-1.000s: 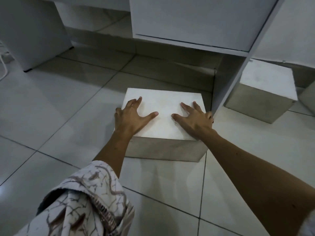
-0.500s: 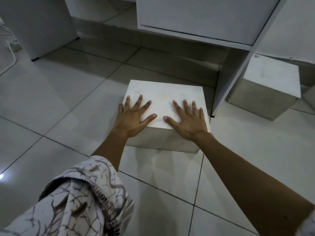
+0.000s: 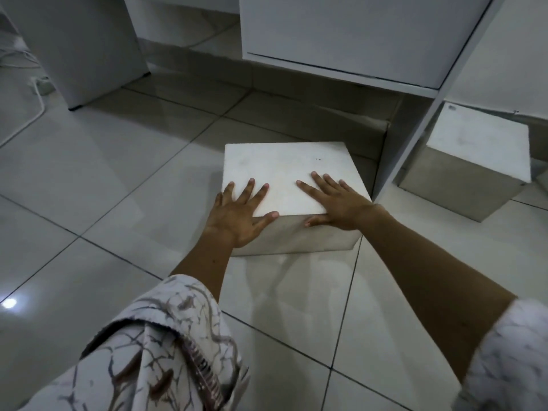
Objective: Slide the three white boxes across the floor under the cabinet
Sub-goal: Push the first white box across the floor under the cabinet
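The white box [image 3: 284,176] sits on the glossy tile floor [image 3: 118,179], just before the cabinet [image 3: 341,37] opening. Left hand [image 3: 237,215] and right hand [image 3: 338,200] press flat, apart, fingers spread over its near top edge. It looks rigid, likely sliding easily if pushed low. Two boxes are visible; the second box [image 3: 474,155] stands beyond the cabinet's side panel.

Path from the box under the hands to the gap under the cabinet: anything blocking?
Nothing visible. The box sits on bare tiles, both hands, left and right, flat on it. The floor ahead under the cabinet shows nothing. The cabinet's side panel stands close on its right.
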